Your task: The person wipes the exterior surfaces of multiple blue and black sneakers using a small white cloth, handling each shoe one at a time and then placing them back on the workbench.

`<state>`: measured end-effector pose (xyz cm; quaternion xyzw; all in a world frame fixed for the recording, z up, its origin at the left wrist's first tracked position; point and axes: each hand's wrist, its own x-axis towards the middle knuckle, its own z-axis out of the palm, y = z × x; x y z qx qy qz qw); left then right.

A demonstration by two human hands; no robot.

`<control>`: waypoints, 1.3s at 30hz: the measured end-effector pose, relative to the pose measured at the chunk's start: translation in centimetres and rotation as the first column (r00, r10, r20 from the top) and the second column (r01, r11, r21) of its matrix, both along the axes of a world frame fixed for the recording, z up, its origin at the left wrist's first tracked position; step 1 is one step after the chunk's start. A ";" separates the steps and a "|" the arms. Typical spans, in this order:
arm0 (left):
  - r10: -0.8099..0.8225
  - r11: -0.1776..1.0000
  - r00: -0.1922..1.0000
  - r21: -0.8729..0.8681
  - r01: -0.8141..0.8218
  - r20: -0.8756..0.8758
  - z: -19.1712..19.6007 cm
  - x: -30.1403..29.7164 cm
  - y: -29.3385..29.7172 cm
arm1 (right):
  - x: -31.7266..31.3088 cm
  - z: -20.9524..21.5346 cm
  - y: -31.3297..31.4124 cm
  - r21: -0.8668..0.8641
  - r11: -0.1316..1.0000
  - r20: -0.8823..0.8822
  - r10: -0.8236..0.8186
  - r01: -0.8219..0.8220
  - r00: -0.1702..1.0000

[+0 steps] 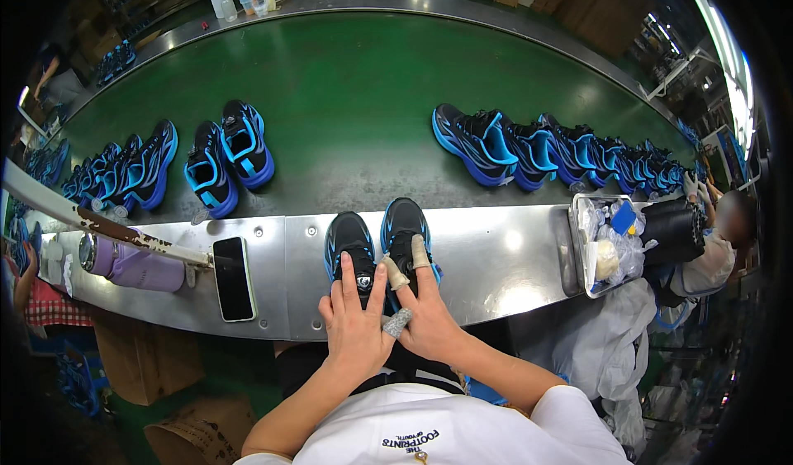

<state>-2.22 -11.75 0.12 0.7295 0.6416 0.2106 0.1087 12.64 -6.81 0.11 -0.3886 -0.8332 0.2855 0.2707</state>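
A white shirt [388, 419] is nearest in the head view. Fingers loosely outstretched, the left hand [355, 333] touches the left shoe [349, 230], the right hand [429, 325] the right shoe [405, 219], neither clasping; both shoes sit on the metal ledge [512, 254].

A shoe factory, seen from a place on its production line.
Rows of like black-and-blue sneakers [568, 153] stand along a wide green line surface [347, 77], and a matching pair [405, 215] sits on the steel worktop [496, 246] edging it. Other people [702, 271] show at both sides, cardboard boxes [144, 358] sit below, and bright strip lights [738, 93] run along the right.
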 end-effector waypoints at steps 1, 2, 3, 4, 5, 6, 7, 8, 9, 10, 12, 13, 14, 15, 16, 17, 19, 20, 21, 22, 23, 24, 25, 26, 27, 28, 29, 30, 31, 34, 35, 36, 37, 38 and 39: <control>0.028 1.000 0.999 -0.010 -0.028 0.017 0.3 0.2 -0.5 | 0.4 0.7 -0.2 -0.041 0.999 0.011 0.011 -0.010 1.000; 0.029 1.000 0.999 -0.002 -0.029 0.014 0.5 0.3 -1.0 | 0.9 1.8 -0.3 -0.033 0.999 0.008 0.012 -0.012 1.000; 0.046 0.999 0.996 -0.027 -0.044 0.083 0.5 0.3 -1.6 | 1.5 3.2 -0.3 -0.102 0.994 0.017 0.035 -0.033 0.999; 0.064 0.997 0.987 -0.053 -0.056 0.150 0.6 0.1 -1.9 | 2.2 4.3 0.0 -0.171 0.984 0.024 0.058 -0.053 0.998; 0.081 0.994 0.976 -0.090 -0.064 0.201 1.1 -0.2 -2.4 | 2.8 4.9 0.5 0.009 0.997 0.101 0.072 -0.073 0.992; 0.110 0.993 0.957 -0.074 -0.093 0.269 1.9 -0.5 -2.1 | 3.5 6.0 1.1 0.031 0.999 0.107 0.030 -0.033 0.994; 0.090 0.996 0.949 -0.004 -0.093 0.303 2.1 -1.2 -1.5 | 4.1 6.9 2.4 -0.042 0.998 0.124 -0.035 0.041 0.992; 0.068 0.993 0.940 0.065 -0.094 0.334 2.2 -1.8 -0.6 | 4.6 7.7 3.7 -0.114 0.987 0.145 -0.100 0.117 0.984; 0.066 0.981 0.916 0.142 -0.132 0.397 3.1 -1.7 0.7 | 4.6 8.7 4.6 -0.105 0.981 0.070 -0.159 0.166 0.985; 0.043 0.985 0.885 0.128 -0.115 0.464 3.3 -1.7 1.5 | 5.0 7.8 4.9 -0.102 0.980 0.070 -0.166 0.173 0.984; 0.081 0.996 0.855 -0.064 -0.056 0.511 2.9 -0.4 2.1 | 6.0 4.1 5.7 -0.103 0.964 -0.133 0.230 -0.244 0.964; 0.022 1.000 0.919 -0.009 -0.020 0.394 2.0 -0.1 1.9 | 6.4 3.2 5.0 -0.056 0.967 -0.003 0.247 -0.247 0.969; 0.038 0.996 0.934 0.058 -0.062 0.355 1.5 0.5 1.7 | 6.5 2.3 4.3 -0.058 0.967 -0.006 0.248 -0.248 0.969; 0.054 0.990 0.938 0.102 -0.094 0.343 0.9 1.2 1.5 | 6.6 1.4 3.8 -0.014 0.990 -0.006 0.141 -0.141 0.990; 0.070 0.981 0.941 0.146 -0.124 0.331 0.5 1.8 1.5 | 6.7 0.8 3.4 0.030 0.999 -0.010 0.033 -0.032 0.999; 0.067 0.982 0.941 0.144 -0.120 0.331 0.3 1.8 1.8 | 6.8 0.5 3.3 0.041 0.999 -0.032 0.017 -0.016 0.999; 0.085 0.983 0.925 0.122 -0.139 0.370 0.0 1.5 2.4 | 6.4 2.3 4.6 -0.044 0.996 -0.101 0.067 -0.072 0.993; 0.097 0.981 0.921 0.120 -0.152 0.378 0.4 1.2 3.0 | 6.2 2.9 5.5 -0.122 0.984 -0.172 0.111 -0.133 0.979; 0.128 0.985 0.907 0.057 -0.165 0.402 0.7 1.2 3.3 | 6.7 2.5 6.5 -0.194 0.966 -0.196 0.131 -0.169 0.972; 0.162 0.984 0.891 -0.006 -0.176 0.423 0.8 1.1 3.5 | 6.8 2.3 6.6 -0.196 0.965 -0.196 0.133 -0.171 0.972; 0.166 0.984 0.891 -0.009 -0.179 0.423 0.4 0.8 3.7 | 6.6 2.4 6.7 -0.193 0.970 -0.134 0.124 -0.149 0.983; 0.087 0.996 0.887 -0.019 -0.089 0.453 0.0 0.3 3.9 | 6.4 2.4 6.6 -0.188 0.974 -0.071 0.113 -0.125 0.991; 0.010 1.000 0.875 -0.025 0.002 0.484 -0.1 -0.2 4.0 | 5.7 1.9 6.3 -0.137 0.990 -0.018 0.019 -0.022 1.000; 0.013 1.000 0.875 -0.027 0.000 0.485 -0.1 -0.5 4.1 | 5.6 2.0 6.5 -0.139 0.990 -0.017 0.021 -0.023 1.000; 0.036 0.996 0.849 -0.085 0.011 0.527 0.4 -1.0 4.3 | 5.3 2.2 6.7 -0.135 0.990 -0.003 0.029 -0.029 1.000; 0.059 0.989 0.821 -0.142 0.027 0.568 1.0 -1.4 4.5 | 5.1 2.2 7.1 -0.132 0.991 0.011 0.035 -0.033 0.999; 0.126 0.978 0.814 -0.207 -0.008 0.566 2.1 -1.0 4.9 | 5.1 2.2 7.8 -0.136 0.990 0.012 0.037 -0.035 0.999; 0.155 0.979 0.829 -0.197 -0.055 0.537 2.4 -0.9 5.0 | 5.2 2.4 8.6 -0.157 0.976 -0.085 0.136 -0.148 0.987; 0.121 0.984 0.853 -0.174 -0.036 0.508 1.4 -1.4 5.0 | 5.2 2.4 9.1 -0.168 0.951 -0.183 0.230 -0.260 0.956; 0.018 0.983 0.854 -0.166 0.080 0.520 -0.1 -3.7 5.9 | 4.1 1.2 8.7 -0.119 0.975 0.044 0.195 -0.188 0.980; -0.049 0.970 0.827 -0.172 0.174 0.560 -0.4 -4.2 6.2 | 3.6 0.9 8.9 -0.069 0.989 0.058 0.133 -0.129 0.989; -0.045 0.970 0.826 -0.175 0.171 0.561 -0.6 -4.3 6.3 | 3.5 0.9 9.2 -0.072 0.989 0.059 0.136 -0.132 0.989; 0.027 0.970 0.774 -0.205 0.133 0.633 -0.9 -4.3 6.3 | 3.4 1.0 9.5 -0.142 0.979 0.046 0.156 -0.148 0.987; 0.099 0.966 0.711 -0.238 0.098 0.696 -1.1 -4.1 6.3 | 3.6 1.1 9.9 -0.211 0.964 0.032 0.174 -0.164 0.984; 0.124 0.973 0.758 -0.229 0.035 0.641 -0.1 -3.6 6.2 | 4.0 0.9 10.6 -0.241 0.941 -0.041 0.236 -0.238 0.971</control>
